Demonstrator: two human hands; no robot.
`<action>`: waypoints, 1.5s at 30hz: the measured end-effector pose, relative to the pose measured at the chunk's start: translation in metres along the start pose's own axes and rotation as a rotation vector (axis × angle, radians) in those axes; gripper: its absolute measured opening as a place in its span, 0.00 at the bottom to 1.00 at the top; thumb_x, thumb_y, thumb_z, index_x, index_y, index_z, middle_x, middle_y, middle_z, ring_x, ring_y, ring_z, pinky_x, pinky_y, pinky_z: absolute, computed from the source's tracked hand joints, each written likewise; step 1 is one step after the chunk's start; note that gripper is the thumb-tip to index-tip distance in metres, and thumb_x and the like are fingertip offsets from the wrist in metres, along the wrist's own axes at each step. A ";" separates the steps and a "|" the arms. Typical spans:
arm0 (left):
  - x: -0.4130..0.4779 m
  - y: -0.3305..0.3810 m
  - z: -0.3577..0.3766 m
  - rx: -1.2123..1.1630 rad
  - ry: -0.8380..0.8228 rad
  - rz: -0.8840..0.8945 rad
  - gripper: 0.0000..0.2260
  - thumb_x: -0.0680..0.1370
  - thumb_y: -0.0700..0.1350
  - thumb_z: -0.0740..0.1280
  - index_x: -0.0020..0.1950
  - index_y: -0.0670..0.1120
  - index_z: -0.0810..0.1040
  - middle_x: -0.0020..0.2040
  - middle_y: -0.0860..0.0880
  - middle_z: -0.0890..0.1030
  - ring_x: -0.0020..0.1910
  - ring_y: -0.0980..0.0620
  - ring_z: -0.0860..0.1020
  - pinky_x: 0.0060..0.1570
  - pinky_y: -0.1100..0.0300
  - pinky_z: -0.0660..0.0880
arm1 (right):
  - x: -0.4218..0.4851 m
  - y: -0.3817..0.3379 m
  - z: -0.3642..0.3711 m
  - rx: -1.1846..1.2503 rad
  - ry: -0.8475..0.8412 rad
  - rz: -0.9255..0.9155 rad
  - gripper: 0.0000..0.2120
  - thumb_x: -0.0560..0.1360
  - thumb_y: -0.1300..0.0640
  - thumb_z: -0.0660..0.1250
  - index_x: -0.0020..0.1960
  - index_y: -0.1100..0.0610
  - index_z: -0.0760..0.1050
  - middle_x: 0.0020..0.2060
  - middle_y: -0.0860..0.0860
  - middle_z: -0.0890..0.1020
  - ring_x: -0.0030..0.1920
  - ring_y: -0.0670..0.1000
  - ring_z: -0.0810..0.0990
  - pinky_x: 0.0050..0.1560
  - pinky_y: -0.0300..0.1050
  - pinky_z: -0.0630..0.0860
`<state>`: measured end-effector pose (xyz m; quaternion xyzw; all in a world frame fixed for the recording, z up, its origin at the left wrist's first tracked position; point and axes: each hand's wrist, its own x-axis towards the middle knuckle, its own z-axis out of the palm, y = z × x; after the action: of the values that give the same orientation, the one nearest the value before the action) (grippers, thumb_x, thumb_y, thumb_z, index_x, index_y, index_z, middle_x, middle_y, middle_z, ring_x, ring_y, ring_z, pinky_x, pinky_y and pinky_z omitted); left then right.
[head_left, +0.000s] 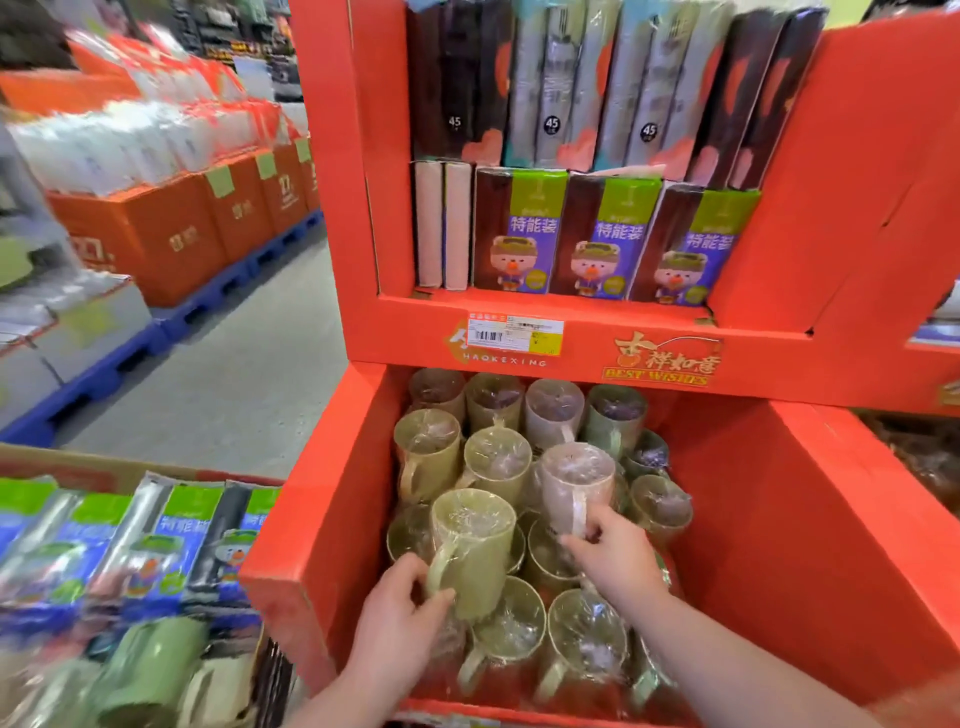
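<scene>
Over the bin (317, 525) below them, left grip (402, 597) holds green mug (472, 545), right grip (615, 558) pinches pink mug (574, 480); both apparently lifted, unplaced.

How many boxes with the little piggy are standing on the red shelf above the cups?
3. They stand side by side: left box, middle box, right box. More may hide behind them.
</scene>
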<state>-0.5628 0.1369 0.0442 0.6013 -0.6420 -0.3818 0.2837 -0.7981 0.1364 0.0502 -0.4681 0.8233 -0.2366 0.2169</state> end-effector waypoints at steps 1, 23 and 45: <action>0.000 0.000 0.001 -0.002 0.007 -0.007 0.14 0.73 0.42 0.71 0.35 0.47 0.66 0.32 0.49 0.71 0.30 0.55 0.67 0.33 0.63 0.65 | 0.005 -0.001 0.001 -0.003 -0.006 -0.009 0.18 0.72 0.51 0.71 0.35 0.55 0.63 0.31 0.48 0.73 0.33 0.48 0.70 0.31 0.40 0.64; 0.003 0.009 0.022 0.010 0.104 -0.122 0.10 0.73 0.42 0.71 0.37 0.46 0.71 0.35 0.47 0.75 0.30 0.58 0.70 0.32 0.65 0.67 | 0.047 0.007 0.036 -0.017 -0.132 -0.111 0.06 0.73 0.50 0.70 0.42 0.50 0.74 0.35 0.45 0.77 0.40 0.49 0.76 0.42 0.41 0.71; -0.016 0.038 0.037 -0.096 0.025 -0.021 0.11 0.75 0.40 0.69 0.38 0.46 0.69 0.28 0.52 0.71 0.23 0.61 0.68 0.28 0.67 0.64 | -0.001 0.010 -0.019 0.272 -0.146 -0.370 0.12 0.74 0.48 0.68 0.56 0.45 0.70 0.54 0.43 0.73 0.52 0.39 0.73 0.57 0.37 0.70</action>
<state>-0.6120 0.1576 0.0572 0.5986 -0.6128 -0.4076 0.3163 -0.8153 0.1451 0.0591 -0.5935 0.6661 -0.3464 0.2900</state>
